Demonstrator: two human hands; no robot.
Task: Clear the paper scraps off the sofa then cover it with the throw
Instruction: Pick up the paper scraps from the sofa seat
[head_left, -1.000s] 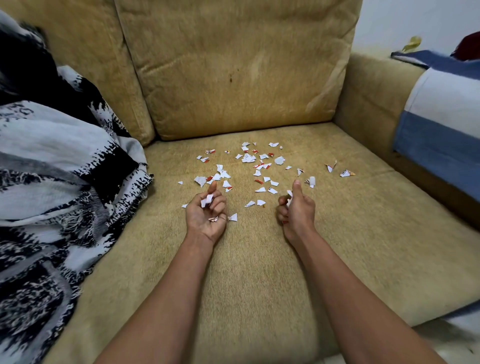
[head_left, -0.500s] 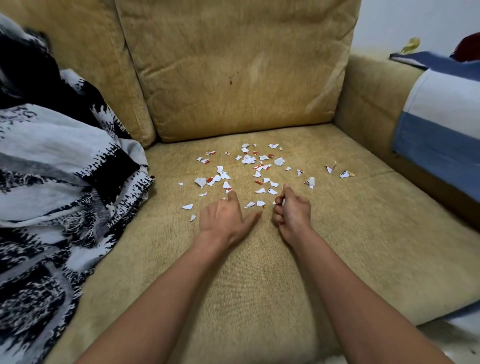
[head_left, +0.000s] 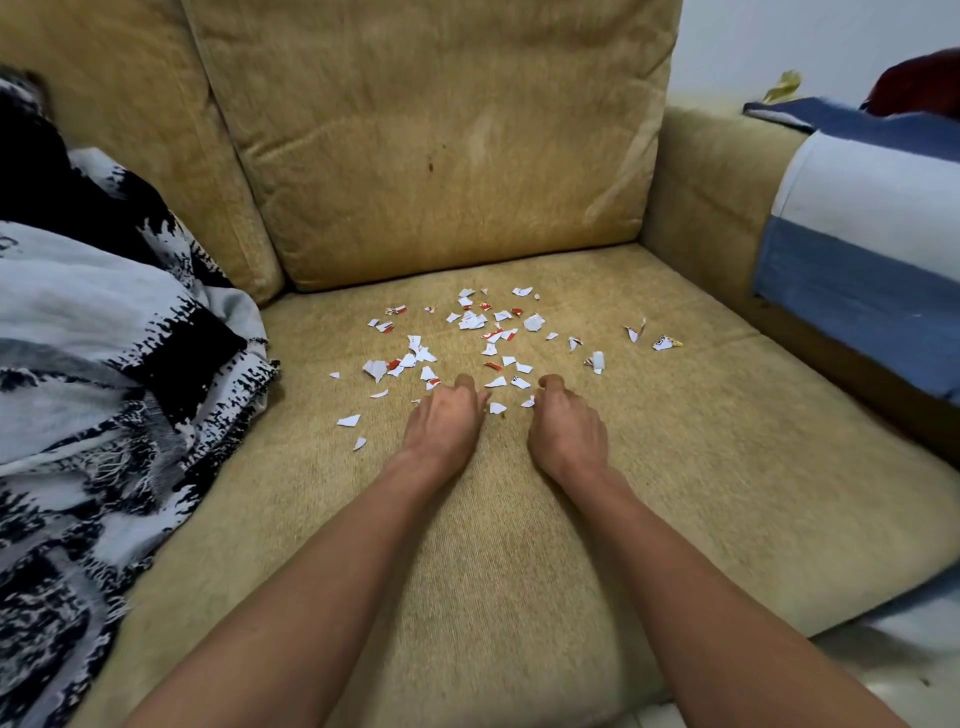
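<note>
So, paper scraps (head_left: 470, 322): small torn bits, mostly white with some red print, scattered over the middle of the sofa seat (head_left: 519, 545), with the thickest bunch at 12 o'clock from both hands
Strays: two bits lie apart at 2 o'clock from the right hand, close to the armrest side, and two more sit at 9 o'clock from the left hand
Left hand (head_left: 444, 421): back of the hand up and down on the seat at the near edge of the scatter. The fingers are curled under, and tbh I can't tell if there's paper in them
Right hand (head_left: 569, 421): just beside the left at its 3 o'clock and also knuckles up with the fingers curled in tight. A white bit shows right at its fingertips, but I can't say whether it's pinched or just lying there
Between the hands: a couple of scraps on the fabric
Throw (head_left: 104, 332): black and white pattern with a frayed edge, bunched up at 9 o'clock on the left part of the seat, well apart from the scraps
Back cushion (head_left: 441, 145): tan and a bit stained, standing upright at 12 o'clock
Armrest (head_left: 701, 182): at 2 o'clock, with a blue and white cloth (head_left: 857, 249) draped over it
Far corner: something dark red (head_left: 919, 78) at 1 to 2 o'clock, too cut off to identify
</note>
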